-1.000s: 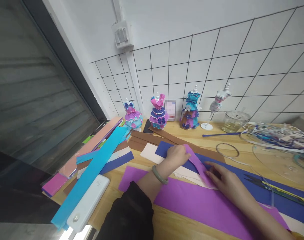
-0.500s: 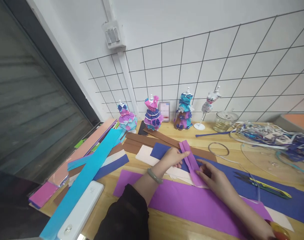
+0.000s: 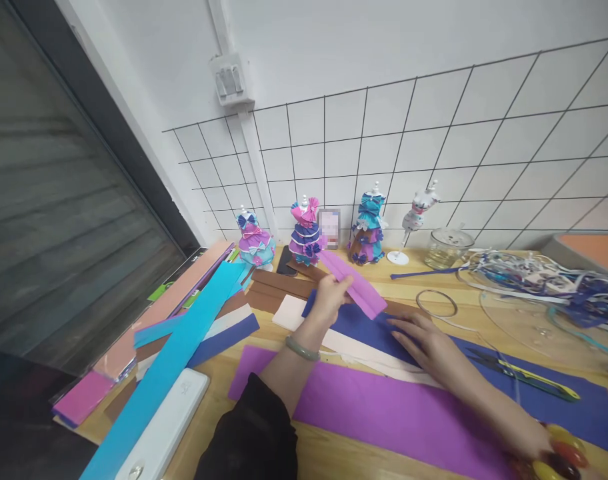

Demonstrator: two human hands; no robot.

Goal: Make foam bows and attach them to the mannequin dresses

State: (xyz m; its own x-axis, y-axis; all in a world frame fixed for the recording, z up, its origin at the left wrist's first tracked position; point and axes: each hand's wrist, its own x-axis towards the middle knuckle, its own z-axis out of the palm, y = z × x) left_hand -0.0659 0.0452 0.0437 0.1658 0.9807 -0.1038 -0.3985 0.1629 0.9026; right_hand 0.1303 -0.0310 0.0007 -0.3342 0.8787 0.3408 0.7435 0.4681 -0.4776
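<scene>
A folded strip of purple crepe paper (image 3: 361, 290) is pinched in my left hand (image 3: 331, 300), raised above the table and slanting down to the right. My right hand (image 3: 421, 340) is free of it, fingers stretched out over a dark blue paper sheet (image 3: 369, 330). Beneath both wrists lies a long purple paper sheet (image 3: 384, 413). A cream paper strip (image 3: 379, 353) shows between the purple and blue sheets. To the right of my right hand, yellow-handled scissors (image 3: 529, 375) rest on the blue sheet.
Three small mannequins in paper dresses, the middle one (image 3: 307, 233) among them, stand along the wall beside a bare mannequin (image 3: 418, 213). A glass jar (image 3: 449, 247), a metal ring (image 3: 437, 303) and tangled ribbons (image 3: 529, 277) are at right. Left are a turquoise strip (image 3: 184, 343) and a white device (image 3: 167, 427).
My right hand has let go of the purple strip and opened. My left hand has carried the strip up and left, turning it flatter.
</scene>
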